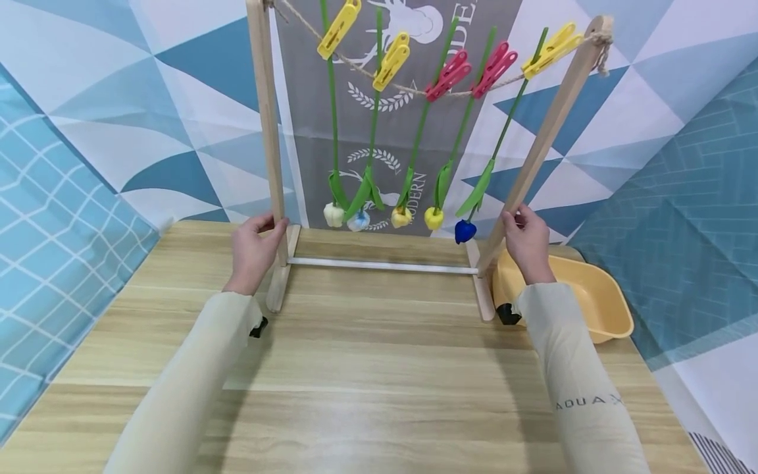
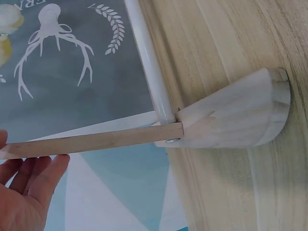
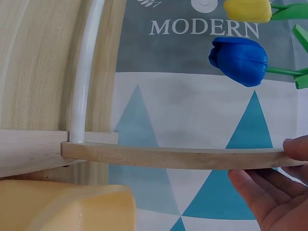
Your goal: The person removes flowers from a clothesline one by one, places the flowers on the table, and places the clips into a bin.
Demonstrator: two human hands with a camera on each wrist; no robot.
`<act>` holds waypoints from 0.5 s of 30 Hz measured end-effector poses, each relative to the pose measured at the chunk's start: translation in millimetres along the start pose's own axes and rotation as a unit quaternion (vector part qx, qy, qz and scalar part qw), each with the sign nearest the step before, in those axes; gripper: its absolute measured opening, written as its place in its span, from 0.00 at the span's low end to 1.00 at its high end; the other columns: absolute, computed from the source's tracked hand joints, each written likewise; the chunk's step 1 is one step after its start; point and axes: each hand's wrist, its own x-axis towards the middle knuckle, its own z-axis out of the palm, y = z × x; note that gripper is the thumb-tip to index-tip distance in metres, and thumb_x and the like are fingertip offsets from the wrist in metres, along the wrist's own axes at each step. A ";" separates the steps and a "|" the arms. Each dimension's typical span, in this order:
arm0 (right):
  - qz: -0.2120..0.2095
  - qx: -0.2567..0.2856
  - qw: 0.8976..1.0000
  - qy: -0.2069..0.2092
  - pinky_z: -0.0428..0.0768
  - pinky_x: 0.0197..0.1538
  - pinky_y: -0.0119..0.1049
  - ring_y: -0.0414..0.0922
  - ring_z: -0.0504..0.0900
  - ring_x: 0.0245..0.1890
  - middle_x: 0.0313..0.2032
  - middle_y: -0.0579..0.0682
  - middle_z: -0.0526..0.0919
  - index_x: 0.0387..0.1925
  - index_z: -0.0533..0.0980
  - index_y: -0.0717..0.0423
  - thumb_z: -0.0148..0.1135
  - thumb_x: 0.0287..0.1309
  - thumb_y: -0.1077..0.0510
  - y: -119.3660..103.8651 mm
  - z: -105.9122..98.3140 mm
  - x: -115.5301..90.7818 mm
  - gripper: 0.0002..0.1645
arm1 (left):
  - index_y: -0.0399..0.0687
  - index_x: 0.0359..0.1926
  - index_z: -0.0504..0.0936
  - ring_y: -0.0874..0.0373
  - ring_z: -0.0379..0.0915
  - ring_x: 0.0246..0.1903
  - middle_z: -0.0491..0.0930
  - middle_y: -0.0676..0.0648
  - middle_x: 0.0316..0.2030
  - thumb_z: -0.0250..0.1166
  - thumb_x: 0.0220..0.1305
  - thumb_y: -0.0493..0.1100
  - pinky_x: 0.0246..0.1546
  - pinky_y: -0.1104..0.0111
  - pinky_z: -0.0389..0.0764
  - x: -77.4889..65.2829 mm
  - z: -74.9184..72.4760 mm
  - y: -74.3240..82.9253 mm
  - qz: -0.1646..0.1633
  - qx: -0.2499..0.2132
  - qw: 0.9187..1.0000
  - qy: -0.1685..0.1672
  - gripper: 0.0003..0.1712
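Note:
A wooden rack stands at the back of the table, its left post [image 1: 268, 118] and right post [image 1: 547, 131] joined low down by a white rod [image 1: 385, 265]. My left hand [image 1: 256, 250] pinches the left post near its lower part, thumb and fingers on either side. On the right post, my right hand [image 1: 529, 242] does the same. Between the post tops runs a twine [image 1: 361, 69]. Several artificial tulips hang head down from it by yellow clothespins [image 1: 391, 62] and red clothespins [image 1: 448, 76]; the blue tulip [image 1: 465, 231] hangs closest to my right hand.
A yellow plastic basin [image 1: 604, 296] sits at the right, just outside the rack's right foot [image 1: 482, 296]. The left foot [image 1: 277, 289] rests on the wooden table [image 1: 355, 382]. Patterned cloth [image 1: 195, 85] covers the wall behind.

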 end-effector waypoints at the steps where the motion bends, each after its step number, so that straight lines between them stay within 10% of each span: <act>1: -0.004 -0.003 1.000 0.000 0.76 0.55 0.48 0.55 0.76 0.54 0.56 0.62 0.75 0.61 0.68 0.55 0.45 0.68 0.48 -0.3 -0.4 -0.4 0.26 | 0.42 0.51 0.81 0.51 0.76 0.50 0.82 0.41 0.46 0.57 0.64 0.53 0.46 0.62 0.77 -0.3 0.0 0.0 0.005 0.003 1.000 0.003 0.22; 15: -0.013 0.001 1.000 0.011 0.77 0.53 0.50 0.56 0.77 0.52 0.54 0.63 0.76 0.61 0.69 0.57 0.45 0.68 0.49 -2.3 -1.3 -11.6 0.25 | 0.39 0.47 0.83 0.49 0.77 0.45 0.82 0.38 0.40 0.58 0.65 0.47 0.32 0.84 0.68 -11.8 -8.4 6.6 0.042 0.012 0.998 0.035 0.18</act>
